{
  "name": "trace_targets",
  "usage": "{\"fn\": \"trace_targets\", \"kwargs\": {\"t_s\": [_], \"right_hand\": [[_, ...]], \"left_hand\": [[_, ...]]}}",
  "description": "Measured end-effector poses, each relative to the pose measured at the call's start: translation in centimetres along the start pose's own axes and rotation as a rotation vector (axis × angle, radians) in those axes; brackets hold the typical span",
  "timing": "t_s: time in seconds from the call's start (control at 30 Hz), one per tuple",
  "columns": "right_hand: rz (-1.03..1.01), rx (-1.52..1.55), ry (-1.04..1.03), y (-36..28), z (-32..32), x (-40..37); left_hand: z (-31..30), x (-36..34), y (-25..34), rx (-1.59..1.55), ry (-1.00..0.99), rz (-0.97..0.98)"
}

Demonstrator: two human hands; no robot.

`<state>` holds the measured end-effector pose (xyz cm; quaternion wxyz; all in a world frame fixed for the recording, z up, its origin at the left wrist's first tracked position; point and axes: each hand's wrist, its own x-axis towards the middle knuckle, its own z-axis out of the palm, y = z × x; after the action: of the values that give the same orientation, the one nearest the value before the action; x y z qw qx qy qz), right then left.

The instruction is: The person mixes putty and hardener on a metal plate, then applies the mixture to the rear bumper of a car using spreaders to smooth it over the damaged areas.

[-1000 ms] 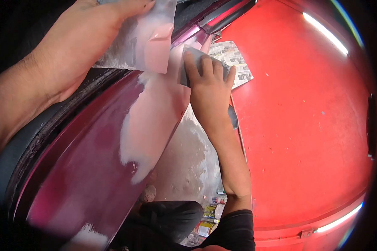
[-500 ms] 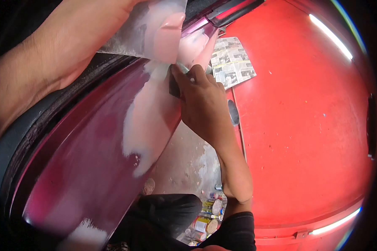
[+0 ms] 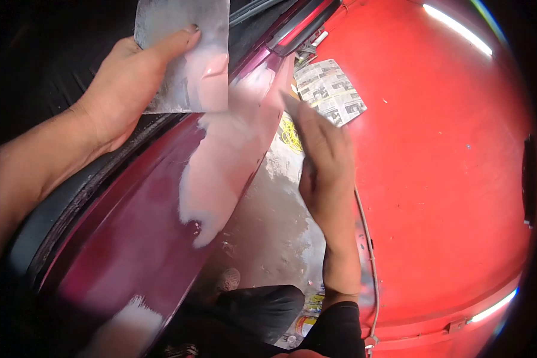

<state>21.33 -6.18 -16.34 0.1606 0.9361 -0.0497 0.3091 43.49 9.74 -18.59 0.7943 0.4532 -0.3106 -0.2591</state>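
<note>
My left hand (image 3: 125, 83) grips a flat metal plate (image 3: 179, 36) at the top, thumb across its face; a smear of pink filler (image 3: 207, 74) sits on the plate's lower right. Below it runs a maroon car panel (image 3: 125, 232) with a wide pink filler patch (image 3: 221, 167) along its edge. My right hand (image 3: 325, 161) is turned edge-on just right of the panel and pinches a thin grey spreader (image 3: 291, 102). The spreader's tip is close to the panel's upper edge; I cannot tell whether they touch.
A red vehicle body (image 3: 453, 179) fills the right side, with newspaper (image 3: 331, 89) taped on it and a thin grey cable (image 3: 370, 250) along its edge. Below lie stained concrete floor (image 3: 268, 221), a yellow cord (image 3: 289, 134), cans (image 3: 307, 322) and my dark-trousered knee (image 3: 250, 310).
My right hand has come off the filler patch and moved right, now turned edge-on. My left hand has drawn the plate up and away from the panel.
</note>
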Motion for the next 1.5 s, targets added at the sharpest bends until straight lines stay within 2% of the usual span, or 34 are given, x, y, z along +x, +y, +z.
{"fn": "trace_targets", "kwargs": {"t_s": [0.1, 0.2, 0.53, 0.63, 0.73, 0.83, 0.93, 1.0, 1.07, 1.27, 1.37, 1.5], "right_hand": [[-0.081, -0.095, -0.044, -1.8, 0.3, -0.3], [-0.164, -0.149, 0.057, -2.2, 1.4, 0.0], [-0.237, -0.067, 0.192, -3.3, 2.7, 2.0], [-0.233, -0.052, 0.168, -3.9, 2.8, 2.4], [-0.253, -0.048, 0.075, -4.5, 2.5, 2.3], [-0.331, 0.095, -0.066, -3.9, 1.9, 1.3], [-0.165, 0.119, -0.153, -1.3, 2.5, 0.8], [-0.079, -0.247, -0.073, 0.8, 3.2, 1.5], [-0.048, -0.350, -0.029, 3.0, 4.8, 2.4], [-0.127, -0.486, -0.006, 5.1, 7.8, 4.0], [-0.056, -0.462, -0.010, 5.0, 8.4, 4.1], [-0.066, -0.444, 0.012, 5.4, 9.1, 3.9]], "left_hand": [[0.1, 0.0, -0.1, -0.019, -0.031, 0.001], [0.5, -0.3, 0.4, -0.022, -0.042, -0.001], [0.6, -0.5, 0.4, 0.012, -0.078, -0.028], [0.4, -0.4, 0.3, 0.014, -0.111, -0.034], [0.1, -0.2, -0.1, 0.036, -0.093, -0.003], [-0.1, 0.1, -0.5, 0.057, -0.050, 0.032], [-0.2, 0.1, -0.1, 0.010, -0.021, 0.027], [-0.1, 0.1, 0.1, 0.013, -0.014, 0.016], [0.0, 0.1, 0.0, 0.023, -0.015, 0.020], [0.1, -0.1, 0.1, 0.035, -0.021, 0.007], [0.2, -0.1, 0.1, 0.036, -0.014, 0.005], [0.1, -0.1, 0.0, 0.061, -0.021, 0.017]]}}
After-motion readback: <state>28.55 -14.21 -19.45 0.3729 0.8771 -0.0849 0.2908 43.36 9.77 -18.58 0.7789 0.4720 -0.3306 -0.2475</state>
